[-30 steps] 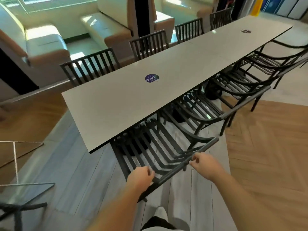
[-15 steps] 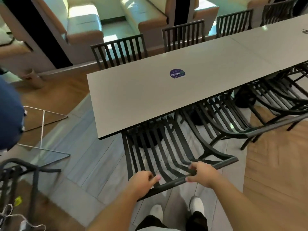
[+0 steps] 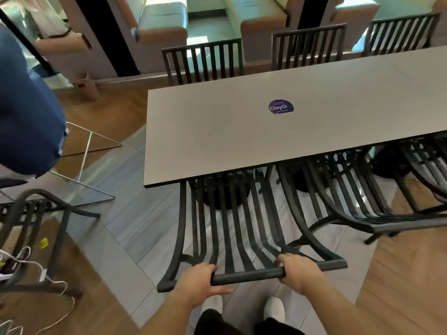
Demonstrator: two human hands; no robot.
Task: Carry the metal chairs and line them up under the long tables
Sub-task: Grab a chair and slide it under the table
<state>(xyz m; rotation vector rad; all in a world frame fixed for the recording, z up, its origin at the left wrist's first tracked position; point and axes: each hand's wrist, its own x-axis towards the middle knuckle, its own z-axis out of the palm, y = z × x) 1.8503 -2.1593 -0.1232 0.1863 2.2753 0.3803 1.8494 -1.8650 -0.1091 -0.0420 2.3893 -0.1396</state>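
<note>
Black slatted metal chair (image 3: pixel 232 228) — upright, seat tucked under the long grey table (image 3: pixel 217 131) (near end)

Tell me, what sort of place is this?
Probably a café or restaurant dining area: a long table lined with matching black metal chairs, and padded booth seats along the far wall.

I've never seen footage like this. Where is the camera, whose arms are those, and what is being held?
There is no machine here: a person wears one wide-angle camera on the head, looking forward and down. The left hand and right hand both grip the top rail of a black metal chair, whose seat is partly tucked under a long grey table. The only thing on the tabletop is a round purple sticker. More chairs line both sides. The white shoes below are the person's own.
</note>
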